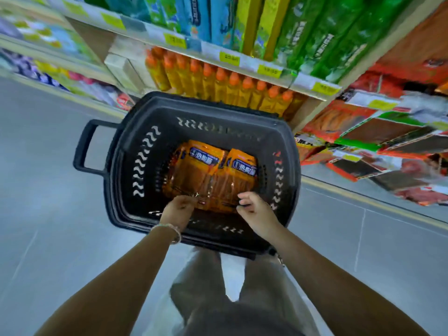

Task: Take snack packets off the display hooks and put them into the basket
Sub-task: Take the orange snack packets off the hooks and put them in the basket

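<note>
At my far left, blurred shelves of goods [48, 49] run along the grey tiled floor [43, 190]. The black plastic basket [116, 170] stands on the floor in front of my legs, with its loop handle [84, 146] sticking out on the left side.

My left hand [179, 209], with a thin bracelet [173, 230] on the wrist, reaches over the near rim. Its fingertips are bunched together at the near edge of the orange snack packets [208, 170]. I cannot tell whether they pinch that edge or only touch it.

Two of these packets lie side by side, flat on the basket's bottom, with their blue labels pointing away from me.

My right hand [254, 209] is just beside the near right corner of the packets. Its fingers are loosely curled, the thumb is apart from them, and I see nothing held between them.

Behind the basket, a row of yellow bottles with orange caps [218, 86] stands on the low shelf, with green and blue packs on the shelf above. At the far right, red and orange packets [363, 132] hang on the display, blurred.
</note>
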Available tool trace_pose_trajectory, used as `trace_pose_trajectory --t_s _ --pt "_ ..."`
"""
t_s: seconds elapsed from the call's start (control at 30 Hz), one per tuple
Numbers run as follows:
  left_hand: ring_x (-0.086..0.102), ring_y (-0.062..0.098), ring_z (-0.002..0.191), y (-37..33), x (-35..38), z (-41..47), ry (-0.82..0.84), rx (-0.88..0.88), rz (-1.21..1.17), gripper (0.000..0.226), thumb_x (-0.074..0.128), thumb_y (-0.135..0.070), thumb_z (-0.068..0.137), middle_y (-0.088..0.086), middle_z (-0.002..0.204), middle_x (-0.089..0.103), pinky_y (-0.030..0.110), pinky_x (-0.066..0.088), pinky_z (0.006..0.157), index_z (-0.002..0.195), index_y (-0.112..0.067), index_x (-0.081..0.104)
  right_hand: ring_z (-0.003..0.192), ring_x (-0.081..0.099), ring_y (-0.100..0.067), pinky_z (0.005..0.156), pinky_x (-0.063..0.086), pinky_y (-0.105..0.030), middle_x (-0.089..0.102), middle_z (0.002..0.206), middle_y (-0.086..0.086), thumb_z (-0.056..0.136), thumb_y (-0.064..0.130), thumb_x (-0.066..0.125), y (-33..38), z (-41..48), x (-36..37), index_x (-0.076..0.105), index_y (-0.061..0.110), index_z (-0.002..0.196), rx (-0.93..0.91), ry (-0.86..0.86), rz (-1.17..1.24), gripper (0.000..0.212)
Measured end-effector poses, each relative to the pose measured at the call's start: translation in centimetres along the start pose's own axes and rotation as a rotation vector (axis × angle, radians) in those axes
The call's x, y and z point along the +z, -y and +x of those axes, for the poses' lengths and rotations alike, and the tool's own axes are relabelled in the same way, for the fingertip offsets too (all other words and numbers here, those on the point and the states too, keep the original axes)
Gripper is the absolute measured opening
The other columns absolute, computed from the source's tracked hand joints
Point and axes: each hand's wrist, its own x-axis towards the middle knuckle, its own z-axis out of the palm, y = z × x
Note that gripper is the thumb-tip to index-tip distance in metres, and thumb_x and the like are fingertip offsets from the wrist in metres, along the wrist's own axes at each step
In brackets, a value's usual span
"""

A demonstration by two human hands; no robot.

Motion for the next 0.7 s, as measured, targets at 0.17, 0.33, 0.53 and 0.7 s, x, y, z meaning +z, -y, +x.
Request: trace_pose_trajectory --t_s 0.17,0.33,0.53,0.7 --pt "0.061 0.033 0.100 1.5 -3.6 6.7 0.100 -0.086 0.087 0.020 0.053 -0.016 0.090 0.007 0.094 0.066 0.031 0.046 0.079 0.105 -0.021 0.064 0.091 0.056 -0.013 0.077 0.042 -0.022 0.054 0.111 0.000 0.094 0.024 0.056 1.2 7.7 4.5 0.051 0.017 0.125 0.190 0.073 0.037 0.032" --pt "0.060 0.034 0.103 2.9 -4.2 12.4 0.229 -0.201 0.187 0.022 0.047 -0.019 0.093 0.014 0.109 0.066 0.038 0.047 0.088 0.105 -0.019 0.066 0.096 0.060 -0.021 0.087 0.046 -0.034 0.058 0.107 -0.003 0.090 0.019 0.059 -2.5 13.0 7.6 0.058 0.016 0.110 0.413 0.060 0.027 0.020" --pt "0.058 0.025 0.106 4.7 -3.1 16.6 0.271 -0.229 0.206 0.028 0.043 -0.019 0.095 0.007 0.115 0.063 0.034 0.043 0.097 0.113 -0.019 0.064 0.091 0.058 -0.020 0.084 0.046 -0.035 0.059 0.102 -0.004 0.091 0.023 0.060 -5.8 18.1 9.6 0.055 0.022 0.095 0.527 0.039 0.129 0.007" --pt "0.054 0.026 0.115 6.5 -2.9 17.9 0.316 -0.308 0.109 0.028 0.045 -0.024 0.095 0.006 0.124 0.060 0.042 0.039 0.104 0.117 -0.020 0.062 0.096 0.062 -0.020 0.089 0.049 -0.038 0.063 0.111 -0.002 0.089 0.037 0.060 -4.5 22.4 11.7 0.058 0.023 0.110 0.541 0.012 0.279 0.026"
